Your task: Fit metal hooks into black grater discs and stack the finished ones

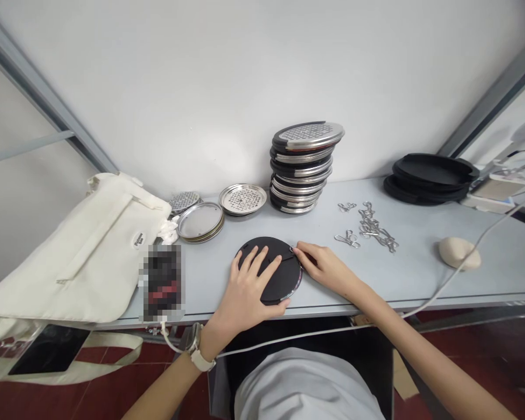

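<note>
A round black disc (273,287) lies flat on the table near its front edge, with a shiny strip along its right rim. My left hand (249,289) rests on top of it, fingers spread and thumb by the near rim. At the disc's upper right edge, my right hand (317,262) is closed in a pinch on a small metal wire clip (291,249), mostly hidden by the fingertips. Loose wire clips (374,227) are scattered to the right of that hand.
Behind the disc leans a tall stack of metal-and-black round pieces (301,175). Perforated metal plates (244,199) and metal lids (201,220) sit left of it. Black trays (433,172), a beige rounded object (459,254) and a white cable (446,286) are right; a cream bag (91,256) is left.
</note>
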`<control>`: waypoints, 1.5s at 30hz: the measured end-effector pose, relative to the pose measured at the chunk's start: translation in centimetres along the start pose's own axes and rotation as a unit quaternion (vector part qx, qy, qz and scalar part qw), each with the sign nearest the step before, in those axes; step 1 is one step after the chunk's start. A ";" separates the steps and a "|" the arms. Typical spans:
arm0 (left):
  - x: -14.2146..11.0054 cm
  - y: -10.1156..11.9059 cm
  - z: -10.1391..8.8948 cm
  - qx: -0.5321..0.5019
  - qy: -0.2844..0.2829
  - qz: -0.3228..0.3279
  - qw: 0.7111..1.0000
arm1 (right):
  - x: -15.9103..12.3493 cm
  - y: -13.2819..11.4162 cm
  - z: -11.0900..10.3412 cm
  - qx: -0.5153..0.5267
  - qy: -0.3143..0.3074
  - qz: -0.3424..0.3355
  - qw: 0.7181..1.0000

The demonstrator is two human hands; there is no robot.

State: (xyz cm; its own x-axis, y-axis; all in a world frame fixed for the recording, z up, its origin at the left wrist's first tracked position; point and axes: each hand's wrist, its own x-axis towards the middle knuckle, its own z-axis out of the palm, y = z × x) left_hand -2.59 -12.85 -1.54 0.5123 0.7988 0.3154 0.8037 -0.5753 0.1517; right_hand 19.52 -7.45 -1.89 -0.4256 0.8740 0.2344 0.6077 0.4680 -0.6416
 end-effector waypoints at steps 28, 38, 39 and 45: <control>0.0 -0.3 -0.7 -0.011 -0.032 0.039 0.999 | -0.1 0.1 -0.1 -0.043 -0.010 -0.008 0.999; 0.0 -0.3 -0.7 -0.014 -0.021 0.051 0.998 | -0.3 0.1 -0.3 -0.034 -0.008 -0.005 0.999; 0.0 -0.3 -0.7 -0.015 -0.021 0.052 0.998 | -0.3 0.1 -0.2 -0.033 -0.007 -0.005 0.999; 0.0 -0.3 -0.6 -0.018 -0.028 0.044 0.998 | -0.3 0.1 -0.3 -0.034 -0.013 -0.011 0.999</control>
State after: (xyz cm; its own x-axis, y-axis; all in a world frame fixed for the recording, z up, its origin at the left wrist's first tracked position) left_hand -3.03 -12.74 -1.04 0.5978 0.7523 0.2769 0.7434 -0.6495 0.1597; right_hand 19.91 -7.64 -1.82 -0.4558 0.8602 0.2287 0.6413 0.4955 -0.5859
